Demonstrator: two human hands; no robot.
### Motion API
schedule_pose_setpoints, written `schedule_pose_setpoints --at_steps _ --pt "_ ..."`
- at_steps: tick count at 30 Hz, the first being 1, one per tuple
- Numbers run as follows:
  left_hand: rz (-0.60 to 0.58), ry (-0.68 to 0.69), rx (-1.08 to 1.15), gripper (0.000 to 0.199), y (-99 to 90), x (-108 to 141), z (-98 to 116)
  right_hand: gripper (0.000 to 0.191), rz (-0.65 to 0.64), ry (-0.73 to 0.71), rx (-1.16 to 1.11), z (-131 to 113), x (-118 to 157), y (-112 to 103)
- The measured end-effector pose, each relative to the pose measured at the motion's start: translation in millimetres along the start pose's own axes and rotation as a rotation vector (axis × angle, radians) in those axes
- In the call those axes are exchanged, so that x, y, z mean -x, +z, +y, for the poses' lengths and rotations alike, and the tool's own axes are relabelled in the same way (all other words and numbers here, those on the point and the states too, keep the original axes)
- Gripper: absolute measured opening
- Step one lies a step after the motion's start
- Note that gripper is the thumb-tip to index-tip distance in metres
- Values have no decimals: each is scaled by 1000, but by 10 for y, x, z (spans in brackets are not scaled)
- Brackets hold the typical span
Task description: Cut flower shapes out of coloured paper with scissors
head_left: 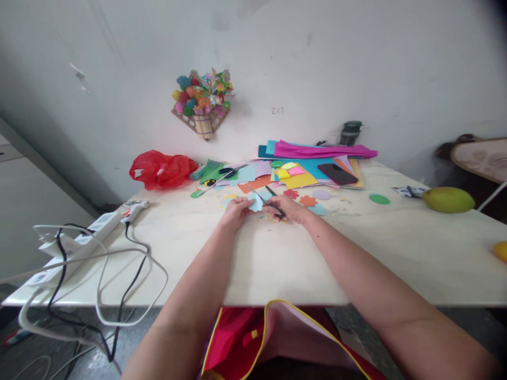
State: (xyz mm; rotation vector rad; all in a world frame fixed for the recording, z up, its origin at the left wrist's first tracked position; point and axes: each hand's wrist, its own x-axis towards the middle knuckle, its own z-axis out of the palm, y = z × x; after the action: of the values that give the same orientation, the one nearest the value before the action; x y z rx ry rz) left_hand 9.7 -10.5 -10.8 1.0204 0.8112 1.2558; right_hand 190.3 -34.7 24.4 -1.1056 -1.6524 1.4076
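Near the middle of the table, my left hand (236, 210) pinches the edge of a light blue paper piece (255, 202) with a scalloped outline. My right hand (290, 208) is closed on the handles of dark-handled scissors (273, 207). The scissor blades point up and left, beside or over the blue paper; whether they touch it is too small to tell. Just beyond my right hand lie a red paper flower (291, 194) and an orange paper flower (308, 201). Small paper scraps are scattered around them.
Behind my hands are coloured sheets (299, 179), a phone (336, 173), other scissors (233, 170) and a red plastic bag (162, 170). Power strips (99, 228) with tangled cables lie left. A green-yellow fruit (448, 199) and a green disc (379, 199) are right.
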Motion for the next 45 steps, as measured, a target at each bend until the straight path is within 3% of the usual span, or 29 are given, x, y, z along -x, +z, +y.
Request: schedule_pose_setpoints --at_steps 23,36,45 --pt "11 7 13 29 3 -8 -7 20 -53 -51 83 146 -87 -27" --pt "109 96 31 35 25 -3 36 29 -122 -48 89 225 -98 -169" --pt "52 120 -150 38 0 -33 -28 24 -88 -119 35 230 -109 -192"
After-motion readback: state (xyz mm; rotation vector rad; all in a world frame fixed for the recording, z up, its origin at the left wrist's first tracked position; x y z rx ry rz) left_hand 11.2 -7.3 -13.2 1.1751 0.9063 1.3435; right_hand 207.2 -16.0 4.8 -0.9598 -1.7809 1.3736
